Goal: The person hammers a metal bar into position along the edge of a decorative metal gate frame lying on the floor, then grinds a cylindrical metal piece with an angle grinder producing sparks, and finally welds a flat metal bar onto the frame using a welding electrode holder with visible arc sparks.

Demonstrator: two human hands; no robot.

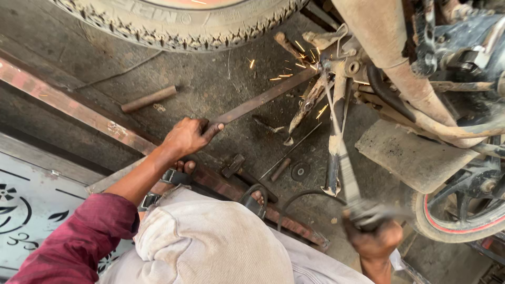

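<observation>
Flat metal bar (263, 100) lies on the floor, reaching up to the motorbike frame (342, 68) where sparks fly. It looks stiff and heavy. Left hand (187, 135) grips its near end tight; right hand (374, 239) is closed around a blurry hammer (344, 158).

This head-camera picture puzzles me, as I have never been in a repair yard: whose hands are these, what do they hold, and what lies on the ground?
The camera sits on a person's head and looks down past their knees in pale trousers. Their left hand grips one end of a long flat metal bar, whose far end reaches the underside of a motorcycle, where sparks fly. Their right hand holds a blurred, hammer-like tool raised toward that spot. On the dirty concrete floor lie a short rusty pipe, a hammer and a small round disc. A tyre shows at the top.
</observation>
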